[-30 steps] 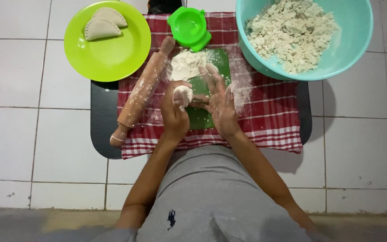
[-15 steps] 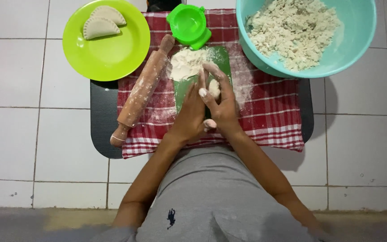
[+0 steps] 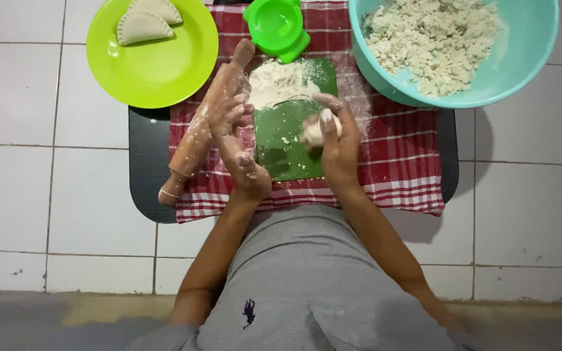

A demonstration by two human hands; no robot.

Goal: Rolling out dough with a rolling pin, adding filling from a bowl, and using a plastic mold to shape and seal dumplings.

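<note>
Now my right hand (image 3: 336,140) cups a dough ball (image 3: 313,130) above the green mat (image 3: 287,153). My left hand (image 3: 239,140), fingers spread and floury, holds nothing (rolling pin (image 3: 206,123) just beside). Flour pile (image 3: 280,83) sits below the green press mould (image 3: 278,27).

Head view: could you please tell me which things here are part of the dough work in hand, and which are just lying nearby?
In use:
right hand, holding the dough ball
left hand, open beside the rolling pin
green mat
flour pile

Lying by:
green dumpling press
green plate with two folded pastries
turquoise bowl of crumbly dough
</note>
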